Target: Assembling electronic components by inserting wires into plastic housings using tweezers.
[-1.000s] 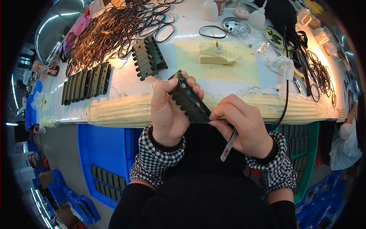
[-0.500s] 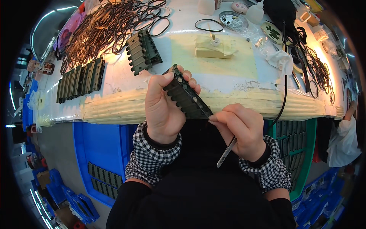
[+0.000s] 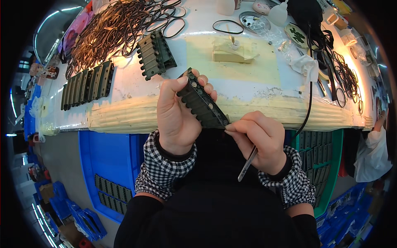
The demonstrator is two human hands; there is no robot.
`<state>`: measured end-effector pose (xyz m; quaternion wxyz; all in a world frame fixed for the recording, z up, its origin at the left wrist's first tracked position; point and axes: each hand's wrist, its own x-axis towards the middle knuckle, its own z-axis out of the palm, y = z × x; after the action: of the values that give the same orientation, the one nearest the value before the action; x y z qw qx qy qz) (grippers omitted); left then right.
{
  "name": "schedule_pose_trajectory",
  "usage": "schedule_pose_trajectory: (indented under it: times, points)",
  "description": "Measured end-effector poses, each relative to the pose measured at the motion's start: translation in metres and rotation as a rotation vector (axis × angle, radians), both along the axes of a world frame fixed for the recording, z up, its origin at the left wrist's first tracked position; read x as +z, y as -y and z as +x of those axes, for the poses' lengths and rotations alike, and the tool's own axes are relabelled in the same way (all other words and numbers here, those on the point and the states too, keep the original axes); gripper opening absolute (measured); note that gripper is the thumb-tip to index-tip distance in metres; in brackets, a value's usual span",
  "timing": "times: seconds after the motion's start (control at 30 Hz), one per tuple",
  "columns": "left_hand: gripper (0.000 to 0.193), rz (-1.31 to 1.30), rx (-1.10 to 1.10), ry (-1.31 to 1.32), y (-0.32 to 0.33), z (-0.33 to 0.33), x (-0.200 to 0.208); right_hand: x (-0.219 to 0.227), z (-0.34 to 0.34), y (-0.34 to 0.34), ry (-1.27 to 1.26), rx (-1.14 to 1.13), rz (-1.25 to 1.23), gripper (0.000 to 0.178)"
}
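Observation:
My left hand (image 3: 178,111) is wrapped round a dark green ribbed plastic piece (image 3: 198,103), held tilted above the table's front edge. A black strip with pale round spots (image 3: 209,103) runs along the piece's upper right side. At its lower right corner my right hand (image 3: 262,140) pinches thumb and fingertips together against the piece. A slim metal tool (image 3: 248,163) is held in that hand, its rear end poking out below the palm. Its working tip is hidden by my fingers. Similar ribbed pieces stand in a group (image 3: 156,56) just beyond my left hand.
More ribbed pieces (image 3: 87,87) stand in a row at left. Behind them lies a heap of dark rubber bands (image 3: 111,29). A yellowish block (image 3: 232,56) sits beyond my hands. Below the table are a blue bin (image 3: 107,153) and a green bin (image 3: 338,165), both containing pieces. A black cable (image 3: 310,95) hangs over the edge.
The scene is almost the same. My right hand has shifted very slightly left and up, and the metal tool's rear end has swung a little to the right.

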<state>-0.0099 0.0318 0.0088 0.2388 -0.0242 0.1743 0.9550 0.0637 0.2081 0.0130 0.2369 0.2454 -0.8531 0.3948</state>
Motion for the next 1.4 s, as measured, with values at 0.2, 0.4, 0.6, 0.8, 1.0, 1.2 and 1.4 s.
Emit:
schedule_pose_trajectory:
  times: [0.2, 0.4, 0.6, 0.8, 1.0, 1.2, 1.4]
  points:
    - [0.021, 0.023, -0.023, 0.002, 0.003, -0.001, -0.002, 0.002, -0.002, 0.003, 0.098, 0.076, -0.164, 0.014]
    - [0.022, 0.04, -0.035, 0.003, 0.002, -0.001, -0.003, 0.001, -0.001, -0.004, 0.0, 0.047, 0.005, 0.015]
    - [0.022, 0.063, -0.042, 0.011, 0.002, -0.002, -0.002, -0.005, -0.002, 0.006, 0.076, 0.063, -0.25, 0.019]
    - [0.023, 0.03, -0.006, 0.01, 0.003, -0.001, -0.002, 0.005, -0.002, 0.015, 0.17, -0.005, -0.288, 0.02]
    - [0.023, -0.077, 0.072, -0.011, -0.002, 0.005, 0.003, 0.01, 0.0, 0.023, 0.182, -0.093, -0.208, 0.018]
    - [0.023, -0.113, 0.069, -0.029, -0.001, 0.005, 0.003, 0.022, -0.001, 0.013, 0.544, 0.013, -0.315, 0.017]
    - [0.022, 0.004, 0.016, 0.011, 0.002, 0.0, -0.002, 0.012, 0.002, 0.014, 0.303, -0.044, -0.304, 0.021]
